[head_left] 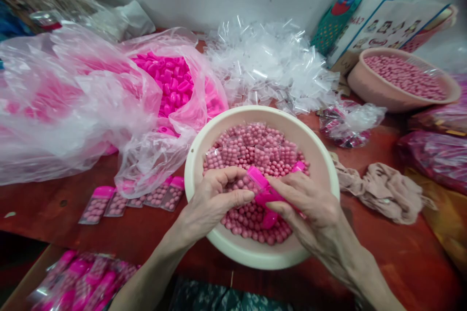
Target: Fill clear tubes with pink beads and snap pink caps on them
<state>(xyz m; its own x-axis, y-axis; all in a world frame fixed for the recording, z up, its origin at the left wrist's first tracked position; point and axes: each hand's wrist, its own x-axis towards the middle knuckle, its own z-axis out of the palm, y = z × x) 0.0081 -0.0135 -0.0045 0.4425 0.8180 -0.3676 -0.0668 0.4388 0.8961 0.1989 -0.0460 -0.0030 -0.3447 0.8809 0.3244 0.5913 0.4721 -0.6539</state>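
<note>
"As my two hands nearly meet above the round, cream-coloured plastic bowl [262, 260], the small, flat, clear plastic packet of pink beads [247, 183] sits at my left fingertips, between the two."

"Which hand has it?"

"My left hand [213, 197]. Thumb and forefinger are closed down to a narrow pinch on it, and a glossy magenta plastic cap [257, 178] covers the end away from my palm."

"How does it lie from there?"

"Slantwise, as I judge it: the long axis seems to run out of my left pinch, across toward the right. My fingers hide part of it, so I can't tell the exact angle."

"And the other hand?"

"My right hand [315, 204] is curled, fingertips drawn in around some loose magenta caps [269, 197]; one more shows just under its thumb."

"So what counts most?"

"That capped end facing my right fingertips, I'd say. The left bears the packet, but the right forefinger is just beside the cap; whether they touch, I can't tell. Below my grip lie loose pink beads [270, 238], and beyond my fingertips, more filled packets [214, 158]."
</note>
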